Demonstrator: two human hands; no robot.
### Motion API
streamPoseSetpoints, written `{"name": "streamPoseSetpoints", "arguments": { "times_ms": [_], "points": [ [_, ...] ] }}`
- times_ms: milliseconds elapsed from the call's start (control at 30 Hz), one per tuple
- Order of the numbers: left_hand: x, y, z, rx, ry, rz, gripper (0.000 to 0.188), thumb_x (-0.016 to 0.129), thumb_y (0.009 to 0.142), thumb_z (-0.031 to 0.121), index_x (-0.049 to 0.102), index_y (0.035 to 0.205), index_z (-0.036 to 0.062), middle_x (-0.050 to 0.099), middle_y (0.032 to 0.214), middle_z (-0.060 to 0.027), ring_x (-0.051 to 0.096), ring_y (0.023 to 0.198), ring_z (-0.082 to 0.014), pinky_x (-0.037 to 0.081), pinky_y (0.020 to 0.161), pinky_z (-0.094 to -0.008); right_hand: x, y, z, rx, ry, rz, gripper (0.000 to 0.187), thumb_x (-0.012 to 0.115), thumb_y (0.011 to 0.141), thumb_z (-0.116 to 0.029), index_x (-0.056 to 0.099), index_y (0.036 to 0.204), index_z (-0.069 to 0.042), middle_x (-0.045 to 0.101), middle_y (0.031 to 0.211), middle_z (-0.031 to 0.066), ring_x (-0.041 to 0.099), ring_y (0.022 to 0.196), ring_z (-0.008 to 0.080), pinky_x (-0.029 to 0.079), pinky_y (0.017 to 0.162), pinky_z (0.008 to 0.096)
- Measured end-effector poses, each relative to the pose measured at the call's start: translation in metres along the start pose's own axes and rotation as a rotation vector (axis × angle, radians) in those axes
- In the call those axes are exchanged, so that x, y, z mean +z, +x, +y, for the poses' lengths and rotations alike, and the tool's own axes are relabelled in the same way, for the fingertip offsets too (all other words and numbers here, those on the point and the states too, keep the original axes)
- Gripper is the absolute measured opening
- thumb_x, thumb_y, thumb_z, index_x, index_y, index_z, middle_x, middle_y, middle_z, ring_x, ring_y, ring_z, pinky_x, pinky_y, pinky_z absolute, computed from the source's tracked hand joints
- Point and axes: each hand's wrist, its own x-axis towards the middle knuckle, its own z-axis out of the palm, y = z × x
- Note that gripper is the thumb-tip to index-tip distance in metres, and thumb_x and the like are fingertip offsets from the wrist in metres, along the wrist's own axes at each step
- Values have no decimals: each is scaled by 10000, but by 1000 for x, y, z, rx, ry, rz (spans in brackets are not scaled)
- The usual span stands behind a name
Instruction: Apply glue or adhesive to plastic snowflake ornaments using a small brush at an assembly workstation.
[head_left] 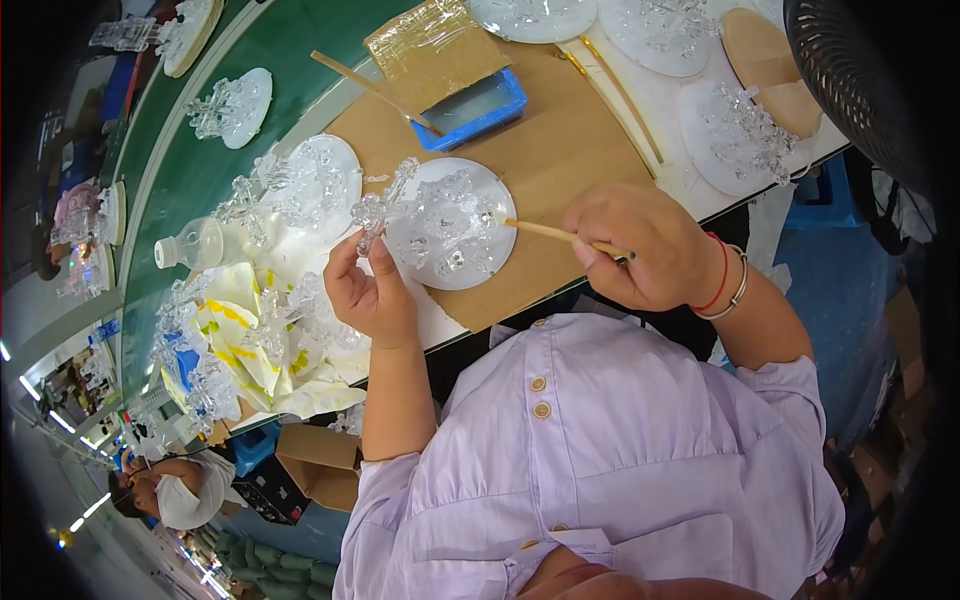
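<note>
My left hand [372,292] is closed, thumb and fingers pinching a clear plastic figure [370,210] at the left rim of a round white disc [490,190]. Several clear plastic pieces stand on that disc, which lies on a sheet of brown cardboard [570,130]. In my closed right hand [645,245] is a thin wooden stick [545,231], its tip at the disc's right edge. Whether the tip touches the disc or a piece on it, I cannot tell.
Behind the disc sits a blue tray [470,125], partly covered by a taped cardboard piece [435,50], with another wooden stick [370,90] across its edge. More discs with clear pieces [310,180] surround the cardboard. A plastic bottle [195,245] lies left; a dark fan [865,80] stands right.
</note>
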Motion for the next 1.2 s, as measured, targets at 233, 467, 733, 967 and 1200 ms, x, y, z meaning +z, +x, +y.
{"name": "streamPoseSetpoints", "arguments": {
  "times_ms": [233,467,733,967,1200],
  "points": [
    [-1,3,4,14,34,-11,219,628,866,-28,559,1073,-26,614,1048,-128,592,979,-195,455,893,-297,-2,5,2,-4,-63,27,168,583,778,61,517,918,-3,603,853,152,613,720,319,498,629,367],
    [-9,26,52,25,145,-74,277,603,814,-10,569,1088,-27,580,1178,-176,556,1101,-267,410,976,-356,-17,-12,-2,74,63,145,135,547,836,18,486,952,-14,599,843,151,574,669,250,473,612,318],
    [15,167,77,392,659,-163,410,644,820,98,528,1206,23,497,1261,-228,450,1222,-369,358,1029,-414,-13,-23,7,243,570,769,130,505,918,-131,401,936,-57,515,736,162,455,568,172,407,532,273],
    [29,308,-41,121,1099,-265,595,656,770,197,477,1296,-14,444,1377,-245,401,1305,-367,346,1072,-429,-10,-47,31,124,324,811,182,556,909,-164,406,921,-62,523,750,146,450,615,163,383,476,249],
    [65,300,-49,-8,1246,-443,234,703,749,206,697,946,82,675,1004,-160,642,957,-338,515,841,-430,-25,-50,16,260,594,831,160,520,918,-148,384,892,-66,510,750,133,435,627,156,364,536,239]
  ]
}}
